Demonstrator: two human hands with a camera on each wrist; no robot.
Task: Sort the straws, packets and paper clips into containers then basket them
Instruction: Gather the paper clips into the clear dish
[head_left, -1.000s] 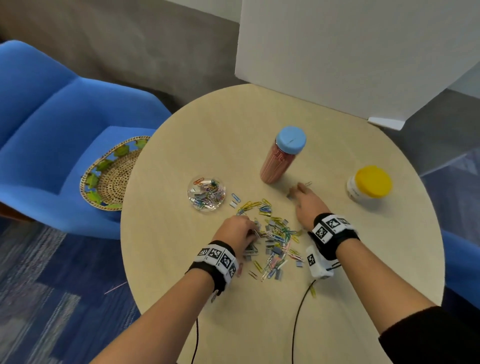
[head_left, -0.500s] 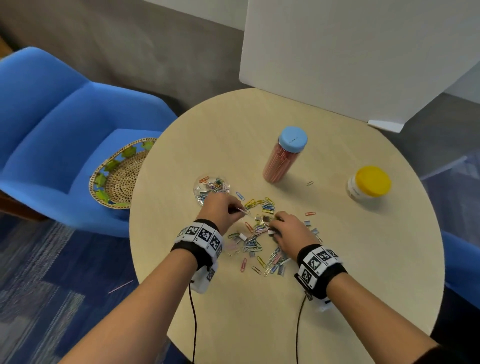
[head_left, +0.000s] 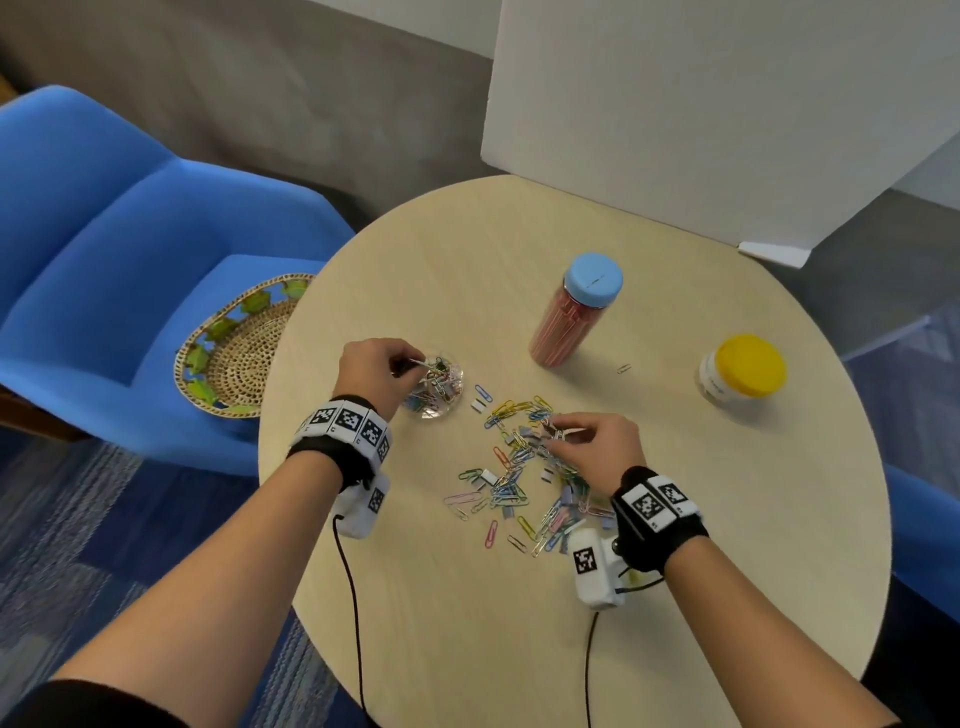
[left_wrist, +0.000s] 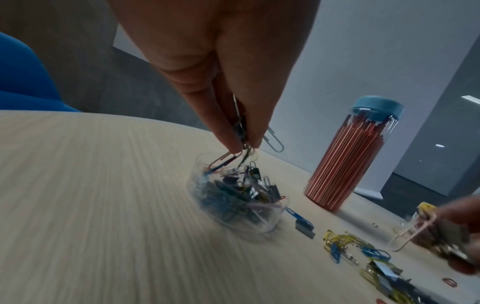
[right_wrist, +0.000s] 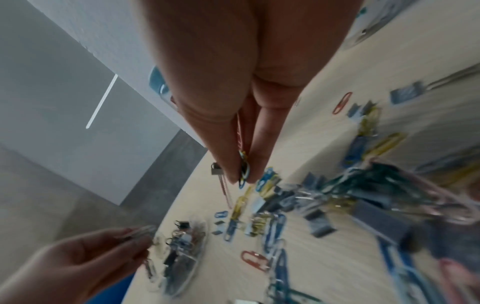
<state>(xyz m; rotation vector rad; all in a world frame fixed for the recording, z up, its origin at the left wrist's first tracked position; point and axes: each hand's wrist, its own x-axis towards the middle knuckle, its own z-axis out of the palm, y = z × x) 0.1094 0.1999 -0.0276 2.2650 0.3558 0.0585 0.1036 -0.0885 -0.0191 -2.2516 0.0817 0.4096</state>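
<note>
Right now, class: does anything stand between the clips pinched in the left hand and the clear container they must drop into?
Nothing visible does. The left hand holds its paper clips directly above the open, lidless clear container.

Paper clips (head_left: 511, 483) across round table (head_left: 675, 545)

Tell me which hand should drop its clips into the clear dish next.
Left. The left hand pinches paper clips right above the clear dish, while the right hand pinches clips over the loose pile, apart from the dish.

Even, soft indoor light; wrist views dim, motion-blurred, and warped at edges.
</note>
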